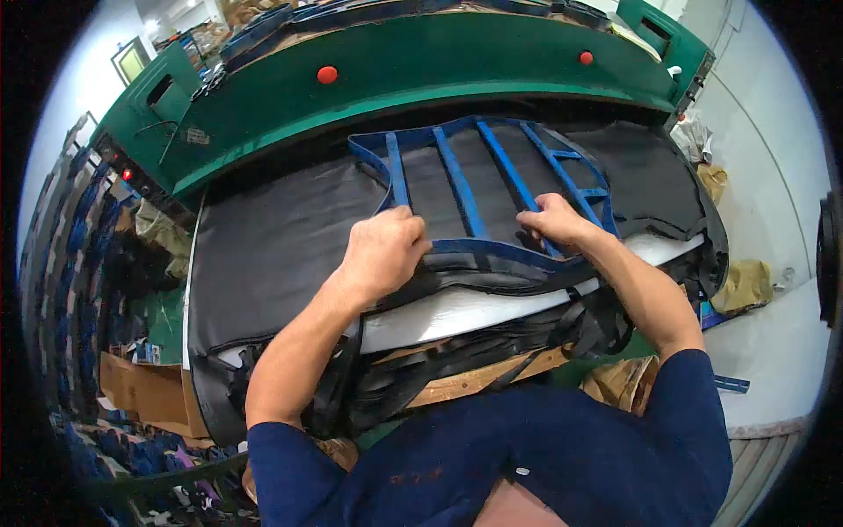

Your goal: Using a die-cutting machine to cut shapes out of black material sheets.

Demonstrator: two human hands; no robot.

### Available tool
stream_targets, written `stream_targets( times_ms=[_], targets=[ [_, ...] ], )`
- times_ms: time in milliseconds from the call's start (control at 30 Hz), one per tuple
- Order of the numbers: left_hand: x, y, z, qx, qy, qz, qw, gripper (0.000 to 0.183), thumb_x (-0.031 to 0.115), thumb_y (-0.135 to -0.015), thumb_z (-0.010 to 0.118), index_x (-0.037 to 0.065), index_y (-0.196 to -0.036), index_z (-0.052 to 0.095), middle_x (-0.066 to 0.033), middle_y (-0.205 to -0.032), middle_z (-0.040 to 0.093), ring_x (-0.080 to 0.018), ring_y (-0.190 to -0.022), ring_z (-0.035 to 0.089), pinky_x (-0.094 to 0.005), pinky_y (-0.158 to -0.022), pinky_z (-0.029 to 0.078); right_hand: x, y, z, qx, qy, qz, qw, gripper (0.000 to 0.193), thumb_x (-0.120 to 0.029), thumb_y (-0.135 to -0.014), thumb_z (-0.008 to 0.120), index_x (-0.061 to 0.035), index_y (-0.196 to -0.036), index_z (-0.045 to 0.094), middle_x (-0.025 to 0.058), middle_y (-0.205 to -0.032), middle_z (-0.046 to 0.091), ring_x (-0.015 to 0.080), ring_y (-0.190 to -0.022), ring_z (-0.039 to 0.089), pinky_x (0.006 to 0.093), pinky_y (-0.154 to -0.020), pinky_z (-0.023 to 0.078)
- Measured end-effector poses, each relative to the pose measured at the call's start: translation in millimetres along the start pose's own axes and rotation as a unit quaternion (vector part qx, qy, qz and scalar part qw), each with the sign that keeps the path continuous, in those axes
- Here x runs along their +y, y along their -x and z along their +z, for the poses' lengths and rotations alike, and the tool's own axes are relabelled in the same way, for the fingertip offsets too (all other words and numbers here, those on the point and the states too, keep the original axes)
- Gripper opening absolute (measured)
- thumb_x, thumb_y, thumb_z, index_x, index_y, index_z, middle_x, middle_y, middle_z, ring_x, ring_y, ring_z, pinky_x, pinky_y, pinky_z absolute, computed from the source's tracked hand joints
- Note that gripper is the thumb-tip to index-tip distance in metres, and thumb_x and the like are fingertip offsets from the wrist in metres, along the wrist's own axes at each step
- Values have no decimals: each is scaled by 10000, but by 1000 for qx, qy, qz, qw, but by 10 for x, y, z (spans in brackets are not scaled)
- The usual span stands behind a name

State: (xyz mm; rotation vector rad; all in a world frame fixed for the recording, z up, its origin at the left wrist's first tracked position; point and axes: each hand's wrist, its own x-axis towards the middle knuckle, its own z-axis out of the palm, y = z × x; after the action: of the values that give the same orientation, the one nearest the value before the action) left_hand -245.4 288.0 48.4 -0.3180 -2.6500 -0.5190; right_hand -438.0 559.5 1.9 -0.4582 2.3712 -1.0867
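Observation:
A blue cutting die (pixel 457 182), a curved metal frame with several crossbars, lies on black sheet material (pixel 272 237) that looks like leather. My left hand (pixel 382 250) is closed around the near end of the die's left crossbar, by the near rim. Farther right, my right hand (pixel 562 220) grips another crossbar close to its near end, thumb and fingers wrapped over it. My fingers hide the gripped parts of both bars. Below the die's near edge, the sheet hangs in folds over a white board (pixel 457 321).
Behind the sheet stands a green press beam (pixel 421 66) with two red buttons; more blue dies (pixel 290 31) rest on top. Racks of dies (pixel 75 263) line the left side, above an open cardboard box (pixel 149 391). Black strips hang by a wooden board (pixel 483 379) near my body.

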Motion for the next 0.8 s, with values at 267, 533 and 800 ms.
stream_targets(
  times_ms=[267,533,800],
  targets=[
    [33,282,172,32,-5,38,999,156,135,-795,713,59,-865,597,-120,-887,588,-343,-819,618,-442,-699,525,45,137,76,91,101,-56,989,361,-278,-826,655,72,-908,634,232,-793,662,312,-784,670,444,-738,519],
    [271,740,379,78,-50,91,992,140,129,-746,697,84,-862,634,-68,-885,591,-261,-712,601,-388,-596,501,63,545,138,106,118,-111,981,325,-265,-848,660,49,-907,602,239,-804,645,349,-779,661,449,-702,505],
    [451,536,-197,143,-146,137,969,285,144,-738,630,41,-1003,653,-59,-937,569,-201,-700,550,-321,-563,433,-534,764,-230,201,87,-249,944,241,-192,-873,683,-2,-835,540,111,-660,521,177,-577,487,358,-536,413]
  ],
)
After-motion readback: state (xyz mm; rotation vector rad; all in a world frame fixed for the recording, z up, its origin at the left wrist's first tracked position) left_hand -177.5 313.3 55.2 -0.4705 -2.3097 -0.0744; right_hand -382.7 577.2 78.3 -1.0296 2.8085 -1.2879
